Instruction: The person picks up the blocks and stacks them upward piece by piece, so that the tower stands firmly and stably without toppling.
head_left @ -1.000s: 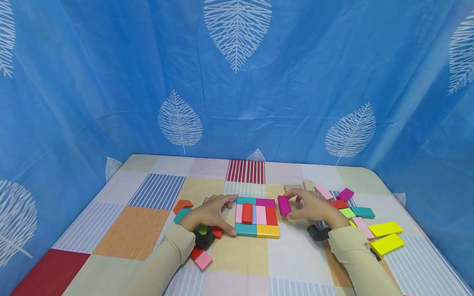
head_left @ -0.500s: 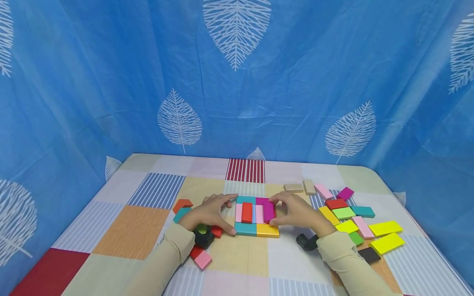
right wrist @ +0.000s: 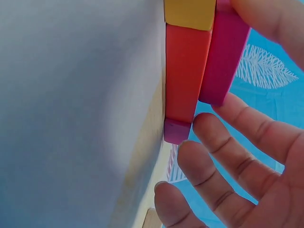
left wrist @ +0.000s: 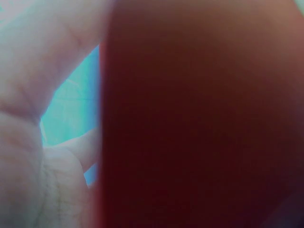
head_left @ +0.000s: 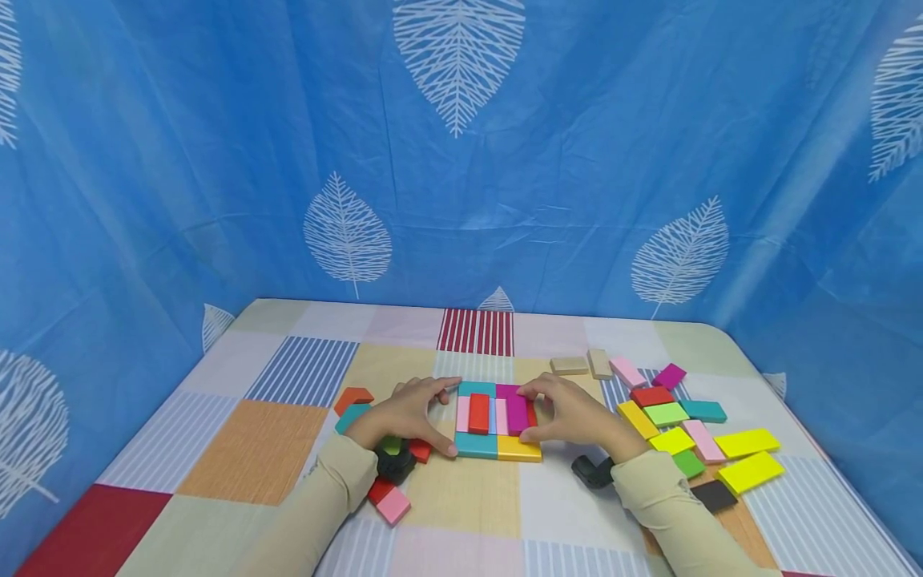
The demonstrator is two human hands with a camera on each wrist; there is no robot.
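Left wrist view almost wholly blocked: a dark red blur fills most of it, with a palm and a strip of blue at the left edge, nothing sharper to be made out. Right wrist view cut close: only the ends of a magenta block [right wrist: 223, 52], a red block [right wrist: 186, 76] and a yellow one [right wrist: 191, 12] against the table, fingers [right wrist: 237, 133] spread loose beside them.

From the head view: right hand [head_left: 570, 415] at the right edge of the block square [head_left: 497, 421], thumb and forefinger pinching the magenta block [head_left: 516, 413], which lies on top of the square, over the red and pink pieces of its right half. Whether fully seated or tipped, cannot tell. Left hand [head_left: 407, 413] pressed against the square's left edge, fingers nearly straight, thumb at the near corner, holding nothing. Part of the square's right side hidden under the right hand.

Loose blocks [head_left: 685, 425] scattered well to the right, near the table's [head_left: 259, 449] right edge; a few more tucked by and under the left wrist, partly hidden. Open cloth in front of the square and across the far and left parts of the table. Blue leaf-print curtain [head_left: 461, 160] closing in behind and on both sides.
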